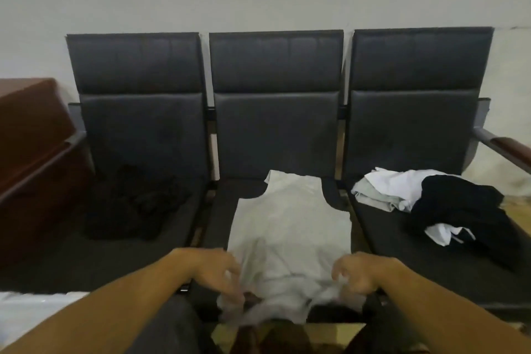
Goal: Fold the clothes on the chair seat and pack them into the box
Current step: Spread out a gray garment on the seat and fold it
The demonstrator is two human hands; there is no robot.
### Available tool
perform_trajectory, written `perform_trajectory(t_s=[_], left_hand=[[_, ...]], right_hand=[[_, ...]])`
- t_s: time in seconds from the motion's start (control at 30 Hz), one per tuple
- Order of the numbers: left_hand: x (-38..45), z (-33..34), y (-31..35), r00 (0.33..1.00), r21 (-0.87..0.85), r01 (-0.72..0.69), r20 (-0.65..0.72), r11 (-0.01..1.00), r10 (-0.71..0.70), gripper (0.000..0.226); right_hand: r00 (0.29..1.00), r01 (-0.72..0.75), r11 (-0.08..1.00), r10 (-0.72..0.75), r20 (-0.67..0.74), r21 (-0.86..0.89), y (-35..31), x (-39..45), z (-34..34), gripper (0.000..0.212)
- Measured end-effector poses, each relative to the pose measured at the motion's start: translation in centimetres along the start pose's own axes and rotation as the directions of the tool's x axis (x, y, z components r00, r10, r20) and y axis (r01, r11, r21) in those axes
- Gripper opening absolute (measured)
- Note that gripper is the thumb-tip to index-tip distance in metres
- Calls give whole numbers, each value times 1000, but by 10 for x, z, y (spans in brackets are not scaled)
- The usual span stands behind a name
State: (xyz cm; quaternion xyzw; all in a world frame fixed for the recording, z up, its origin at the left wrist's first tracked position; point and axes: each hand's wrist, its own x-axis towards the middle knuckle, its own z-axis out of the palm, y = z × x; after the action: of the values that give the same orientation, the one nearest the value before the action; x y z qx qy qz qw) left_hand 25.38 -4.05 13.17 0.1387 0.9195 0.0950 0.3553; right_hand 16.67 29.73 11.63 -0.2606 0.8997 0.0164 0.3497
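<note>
Three dark seats (pixel 275 135) stand joined in a row against the wall, and I look down on them from above. On the middle seat I have a pale grey sleeveless top (pixel 287 224) spread flat, neck toward the backrest and hem toward me, where the cloth hangs crumpled over the front edge. On the right seat lies a loose pile (pixel 425 204) of white, grey and black clothes, not folded. On the left seat rests a dark garment (pixel 135 207), also in a heap; I cannot tell what kind it is.

My judgement is that the task is at its beginning: one piece is laid out for folding, no fold is made yet, and at least two heaps wait. A reddish-brown wooden piece (pixel 31 129) stands at the far left, and I cannot say if it is the box; nothing shows inside it, so nothing is packed as far as I see.

My left hand (pixel 218 273) is at the hem, fingers curled and blurred, seemingly pinching the cloth at its left side. My right hand (pixel 353 273) grasps the bunched hem at the right side.
</note>
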Motion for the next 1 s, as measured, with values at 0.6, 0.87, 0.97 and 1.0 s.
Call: perform_trajectory(t_s=[0.6,0.87,0.97,1.0], left_hand=[[184,51,-59,867,38,294,-431,955,-250,66],[241,6,-87,747,-249,323,-526,913,-407,44],[264,-31,-90,680,-570,283,-448,771,-581,58],[274,-42,-93,667,-661,265,-401,702,-629,64]], right_hand=[[962,-32,991,65,-265,129,20,177,47,69],[784,-89,940,271,-559,330,20,251,18,42],[695,-146,911,373,-615,386,16,273,8,59],[672,-163,903,397,-625,398,14,284,4,63]])
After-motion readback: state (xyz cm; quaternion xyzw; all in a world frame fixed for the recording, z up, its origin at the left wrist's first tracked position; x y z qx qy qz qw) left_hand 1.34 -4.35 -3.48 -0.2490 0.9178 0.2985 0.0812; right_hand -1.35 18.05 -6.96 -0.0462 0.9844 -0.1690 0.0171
